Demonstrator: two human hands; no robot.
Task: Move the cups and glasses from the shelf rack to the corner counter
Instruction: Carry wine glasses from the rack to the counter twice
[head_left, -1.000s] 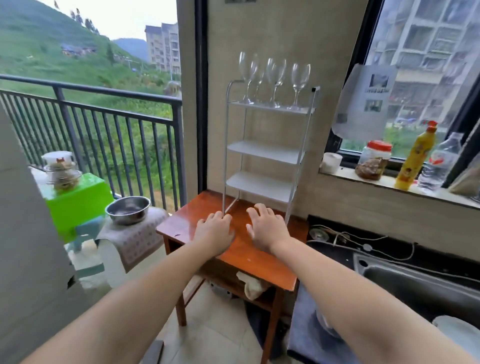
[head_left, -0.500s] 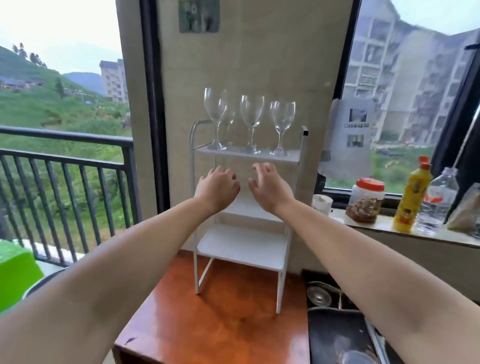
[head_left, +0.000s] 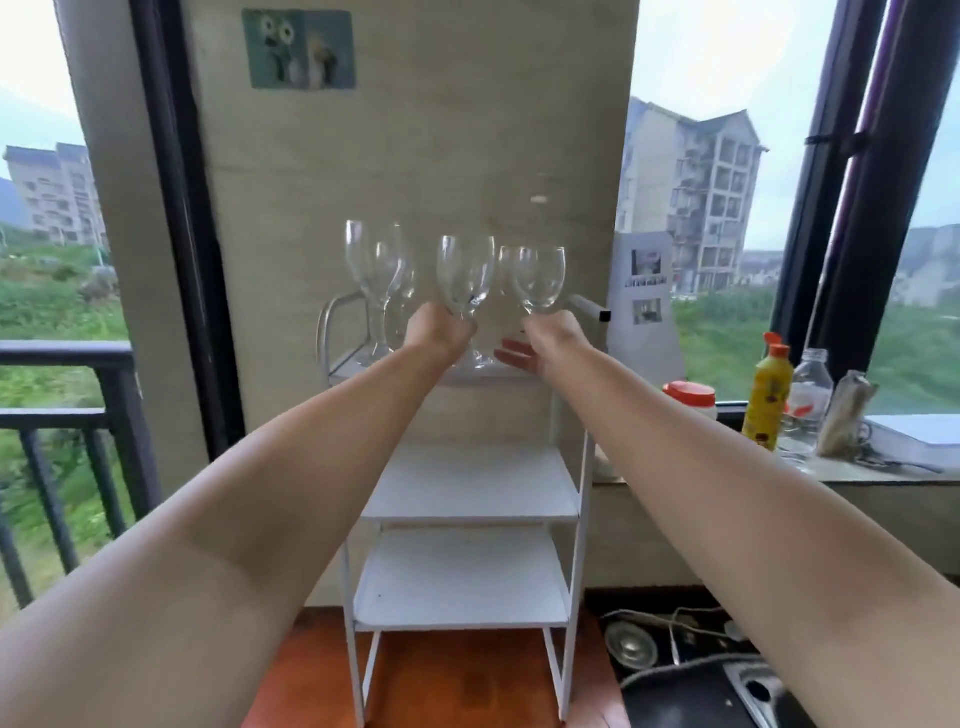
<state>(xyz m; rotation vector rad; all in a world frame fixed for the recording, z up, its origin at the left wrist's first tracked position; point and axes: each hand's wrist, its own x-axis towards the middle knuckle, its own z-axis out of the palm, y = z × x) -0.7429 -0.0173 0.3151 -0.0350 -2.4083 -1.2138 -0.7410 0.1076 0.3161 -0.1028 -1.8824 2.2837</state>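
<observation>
A white three-tier shelf rack (head_left: 470, 499) stands on a red-brown wooden table (head_left: 447, 680) against the wall. Several clear wine glasses stand on its top tier. My left hand (head_left: 439, 332) is wrapped round the stem of the middle wine glass (head_left: 465, 273). My right hand (head_left: 545, 343) is at the stem of the right wine glass (head_left: 539, 278), fingers curled around it. Another wine glass (head_left: 371, 265) stands untouched at the left, with one more behind it. The two lower tiers hold nothing.
A window sill at the right carries a red-lidded jar (head_left: 690, 397), a yellow bottle (head_left: 768, 395), a clear water bottle (head_left: 808, 400) and a white book. A dark counter with cables and a sink edge (head_left: 748, 686) lies lower right. A balcony railing (head_left: 62, 415) is at the left.
Both hands rose from in front of the middle tier to the top tier and closed round the stems of two glasses. The camera moved closer and tilted upward.
</observation>
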